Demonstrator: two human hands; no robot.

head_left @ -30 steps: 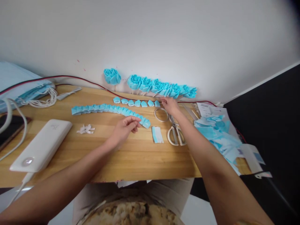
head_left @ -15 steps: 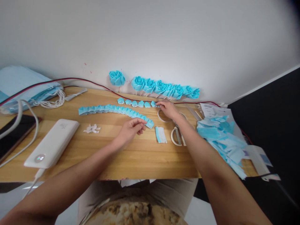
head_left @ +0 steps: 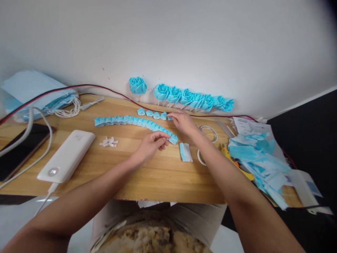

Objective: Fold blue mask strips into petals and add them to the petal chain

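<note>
A curved chain of overlapping folded blue fabric pieces point(head_left: 126, 120) lies across the wooden table. At its right end, my left hand point(head_left: 152, 144) has thumb and index finger pressed together; whether they grip anything is hidden. Behind the chain, a short row of separate folded blue pieces point(head_left: 149, 113) runs along the table's back. My right hand point(head_left: 183, 122) reaches to the right end of this row, fingertips closed on a folded piece point(head_left: 170, 118) that is partly covered. A flat blue-and-white fabric piece point(head_left: 186, 152) rests below my right wrist.
Blue fabric flowers point(head_left: 188, 96) on sticks lean along the wall behind a red-black cable. At right are tape rolls point(head_left: 209, 133), a yellow tool point(head_left: 226, 151) and fabric scraps point(head_left: 255, 151). A power bank point(head_left: 67, 156), phone point(head_left: 23, 149) and bagged masks point(head_left: 39, 91) are at left.
My right hand has moved left along the row, covering more of its right end. My left hand stays by the chain's end. The camera view has shifted slightly, revealing the yellow tool.
</note>
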